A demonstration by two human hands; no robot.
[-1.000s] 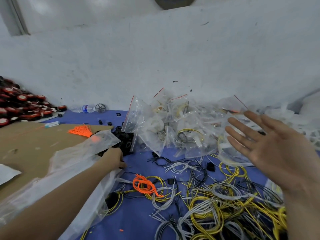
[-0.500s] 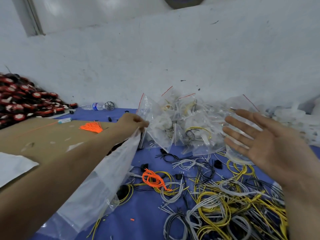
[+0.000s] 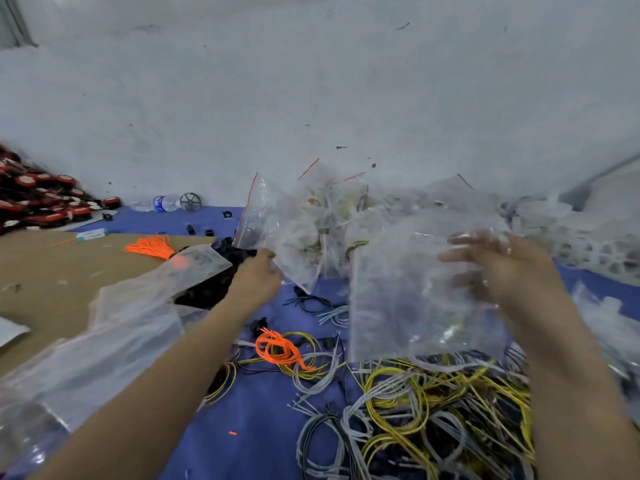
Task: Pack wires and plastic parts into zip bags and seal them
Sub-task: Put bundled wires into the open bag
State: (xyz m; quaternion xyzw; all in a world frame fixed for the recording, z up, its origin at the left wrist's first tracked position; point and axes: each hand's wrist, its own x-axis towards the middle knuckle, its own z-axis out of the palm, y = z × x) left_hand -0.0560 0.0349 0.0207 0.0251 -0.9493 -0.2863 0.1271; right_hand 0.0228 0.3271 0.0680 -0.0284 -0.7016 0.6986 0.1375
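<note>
The table [image 3: 263,427] runs under everything, its blue cover bare only at 6 o'clock. A cardboard [image 3: 69,271] sheet lies over it at 9 o'clock, probably as a flat side area.

The wires [image 3: 415,410], yellow, grey and black loops in a loose tangle, fill 5 o'clock, close in front of me so I can pull from them without reaching. The packed bags [image 3: 311,220] are heaped against the wall at 12 o'clock, out of the working space. A loose plastic sheet [image 3: 121,323] drapes over my left forearm from 8 o'clock; it looks as if it could snag.

The empty bag [image 3: 415,306] hangs upright at 3 o'clock, above the wires, its bottom edge just over them. My right hand [image 3: 509,271] holds it up by its right side, my fingers [image 3: 474,244] showing blurred through the plastic. I judge I keep it lifted so that its mouth is free to be filled.

The black parts [image 3: 207,289] sit in a dark pile at 10 o'clock, at the cardboard's edge. My left hand [image 3: 256,275] is down at that pile, knuckles towards me. Its fingers are hidden, so I cannot tell whether it has picked anything up. I take the step in hand to be fetching parts for the bag.

A small orange coil [image 3: 277,348] lies at the centre, apart from the main tangle.
</note>
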